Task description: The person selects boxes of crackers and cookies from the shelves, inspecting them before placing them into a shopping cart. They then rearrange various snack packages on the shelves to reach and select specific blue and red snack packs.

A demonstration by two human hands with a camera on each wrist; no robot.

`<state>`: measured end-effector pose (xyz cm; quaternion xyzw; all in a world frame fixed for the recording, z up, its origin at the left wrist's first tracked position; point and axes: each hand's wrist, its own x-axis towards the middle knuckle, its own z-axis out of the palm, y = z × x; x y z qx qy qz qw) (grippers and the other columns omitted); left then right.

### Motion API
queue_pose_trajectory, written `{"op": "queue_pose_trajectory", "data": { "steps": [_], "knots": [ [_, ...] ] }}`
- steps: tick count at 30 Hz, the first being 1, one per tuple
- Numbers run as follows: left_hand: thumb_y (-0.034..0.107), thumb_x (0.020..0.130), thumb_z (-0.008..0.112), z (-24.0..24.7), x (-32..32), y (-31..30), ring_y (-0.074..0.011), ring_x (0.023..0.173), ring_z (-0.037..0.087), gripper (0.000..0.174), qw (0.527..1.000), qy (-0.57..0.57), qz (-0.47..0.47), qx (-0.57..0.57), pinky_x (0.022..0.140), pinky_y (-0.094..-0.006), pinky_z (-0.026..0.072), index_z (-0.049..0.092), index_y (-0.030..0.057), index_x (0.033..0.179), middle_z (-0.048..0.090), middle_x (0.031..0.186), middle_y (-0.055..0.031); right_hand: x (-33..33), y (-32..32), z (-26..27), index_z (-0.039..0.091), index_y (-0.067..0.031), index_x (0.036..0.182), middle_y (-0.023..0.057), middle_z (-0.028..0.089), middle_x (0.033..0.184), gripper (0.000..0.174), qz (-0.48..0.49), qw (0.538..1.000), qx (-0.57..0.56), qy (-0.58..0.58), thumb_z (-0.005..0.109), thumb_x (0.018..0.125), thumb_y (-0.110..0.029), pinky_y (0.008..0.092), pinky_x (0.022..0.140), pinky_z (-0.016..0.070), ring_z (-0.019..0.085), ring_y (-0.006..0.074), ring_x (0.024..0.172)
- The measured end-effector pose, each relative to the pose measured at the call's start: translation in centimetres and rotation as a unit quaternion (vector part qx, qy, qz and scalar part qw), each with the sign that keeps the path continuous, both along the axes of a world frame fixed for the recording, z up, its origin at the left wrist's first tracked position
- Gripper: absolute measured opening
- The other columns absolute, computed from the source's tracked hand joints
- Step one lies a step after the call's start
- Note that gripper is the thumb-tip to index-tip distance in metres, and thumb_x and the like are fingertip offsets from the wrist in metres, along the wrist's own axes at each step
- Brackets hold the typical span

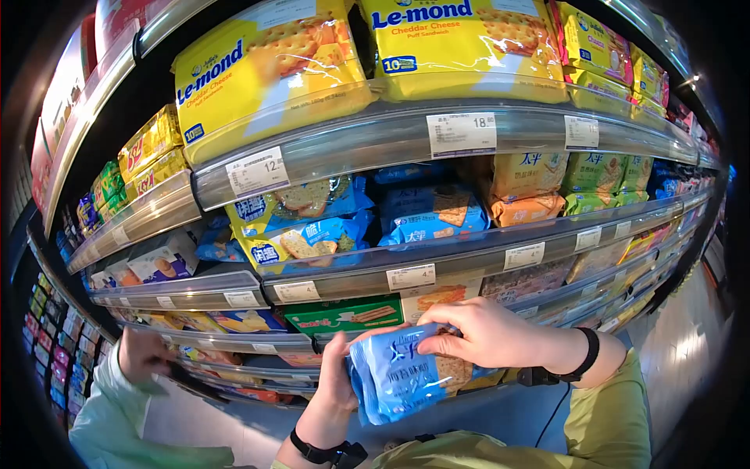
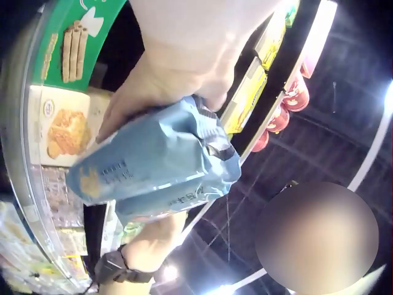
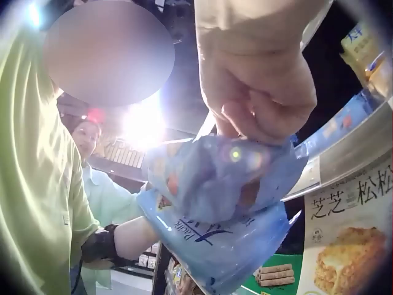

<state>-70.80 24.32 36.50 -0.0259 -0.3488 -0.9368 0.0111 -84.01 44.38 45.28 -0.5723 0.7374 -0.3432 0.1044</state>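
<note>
Two blue cracker packs (image 1: 394, 375), one against the other, are held up in front of the lower shelves. My left hand (image 1: 337, 379) grips them from the left side, thumb up along the edge. From the right, my right hand (image 1: 476, 336) holds the top of the packs with curled fingers. In the left wrist view the crimped ends of both packs (image 2: 153, 163) show below my left hand (image 2: 169, 80). The right wrist view has my right hand (image 3: 264, 98) pinching the upper pack (image 3: 215, 178), with the second pack (image 3: 221, 246) beneath it.
Yellow Le-mond packs (image 1: 266, 78) fill the upper shelf. Similar blue packs (image 1: 433, 213) lie one shelf lower, beside orange and green ones. Price tags (image 1: 410, 276) line the shelf edges. Another person's hand (image 1: 144, 356) in a pale green sleeve is at the left.
</note>
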Motion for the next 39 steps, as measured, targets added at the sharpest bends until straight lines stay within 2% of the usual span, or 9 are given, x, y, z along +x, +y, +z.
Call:
{"op": "queue_pose_trajectory", "data": {
  "steps": [2,5,14,20,25,28,30,34,39],
  "knots": [
    [0.052,0.084,0.057,-1.5,0.6,-0.2,-0.0294,0.126,0.05,0.081,0.992,0.056,-0.059,0.095,0.105,-0.0396,0.0402,0.042,-0.006,0.137,0.047,0.14,-0.0205,-0.4,-0.1,-0.2,0.064,-0.0064,0.104,0.0163,0.067,0.083,0.03,-0.02,0.999,-0.003,-0.036,0.067,0.089,-0.033,0.0379,0.064,0.05,0.066,0.0334,0.077],
    [0.043,0.072,0.076,1.3,1.6,1.5,-0.0239,0.12,0.055,0.096,0.987,0.002,0.01,-0.163,0.104,-0.0369,0.0405,0.034,-0.0049,0.144,0.054,0.133,-0.0161,0.5,-0.3,-0.4,0.064,-0.0059,0.099,0.018,0.067,0.08,0.037,-0.015,0.998,0.065,-0.022,0.064,0.089,-0.041,0.0433,0.064,0.0496,0.066,0.0361,0.075],
    [0.035,0.064,0.075,-1.3,1.7,0.0,-0.0304,0.107,0.063,0.084,0.986,-0.114,0.022,-0.121,0.095,-0.043,0.0513,0.048,-0.0066,0.132,0.061,0.121,-0.0183,0.5,-1.8,-0.5,0.061,0.0009,0.101,0.0218,0.066,0.087,0.043,0.01,0.99,0.139,-0.029,0.061,0.092,-0.041,0.046,0.069,0.0494,0.065,0.0387,0.081],
    [0.034,0.07,0.075,-3.6,2.4,-2.0,-0.0311,0.112,0.06,0.08,0.995,-0.093,0.028,-0.002,0.097,-0.0442,0.0492,0.045,-0.0037,0.135,0.059,0.125,-0.0196,-4.5,-4.0,4.8,0.056,-0.0009,0.107,0.0195,0.059,0.104,0.023,-0.122,0.928,-0.196,0.292,0.055,0.093,-0.019,0.0488,0.084,0.0487,0.06,0.0386,0.097],
    [0.035,0.071,0.076,-4.3,3.0,-2.0,-0.0296,0.109,0.062,0.078,0.996,-0.088,0.006,-0.032,0.093,-0.0428,0.0512,0.047,-0.004,0.132,0.061,0.122,-0.0187,-11.0,-7.5,7.9,0.047,-0.0006,0.135,0.0241,0.054,0.131,0.057,-0.175,0.957,0.082,0.215,0.052,0.082,-0.023,0.04,0.1,0.0439,0.054,0.0329,0.12],
    [0.036,0.071,0.076,-4.3,3.4,-1.9,-0.0288,0.106,0.063,0.077,0.996,-0.076,0.01,-0.044,0.091,-0.0419,0.0524,0.049,-0.0044,0.131,0.062,0.119,-0.0183,-11.3,-8.4,9.5,0.062,-0.0002,0.119,0.0203,0.064,0.118,0.048,-0.177,0.933,0.21,0.232,0.056,0.081,-0.028,0.0382,0.093,0.0476,0.061,0.0294,0.109],
    [0.036,0.071,0.076,-5.0,3.5,-2.4,-0.0282,0.104,0.064,0.077,0.997,-0.068,-0.005,-0.046,0.089,-0.0415,0.0533,0.049,-0.0049,0.13,0.063,0.119,-0.0185,-10.3,-8.1,10.6,0.07,0.0004,0.1,0.0177,0.069,0.105,0.044,-0.155,0.941,0.302,0.001,0.061,0.081,-0.038,0.0377,0.087,0.0499,0.065,0.028,0.1],
    [0.036,0.071,0.077,-5.0,3.7,-2.6,-0.0281,0.103,0.065,0.077,0.997,-0.067,0.006,-0.045,0.089,-0.0415,0.0535,0.049,-0.0056,0.13,0.063,0.118,-0.0187,-10.8,-7.6,9.5,0.051,0.0031,0.126,0.024,0.064,0.114,0.071,-0.139,0.936,0.144,0.291,0.069,0.079,-0.047,0.039,0.091,0.0494,0.062,0.033,0.107],
    [0.036,0.07,0.077,-5.0,3.6,-2.6,-0.0286,0.103,0.065,0.078,0.996,-0.074,0.014,-0.053,0.09,-0.042,0.0532,0.049,-0.0064,0.129,0.063,0.118,-0.0192,-8.6,-6.2,9.3,0.042,-0.002,0.136,0.0271,0.055,0.127,0.072,-0.166,0.935,0.151,0.275,0.069,0.082,-0.042,0.0424,0.099,0.0433,0.053,0.0379,0.119]
  ]
}}
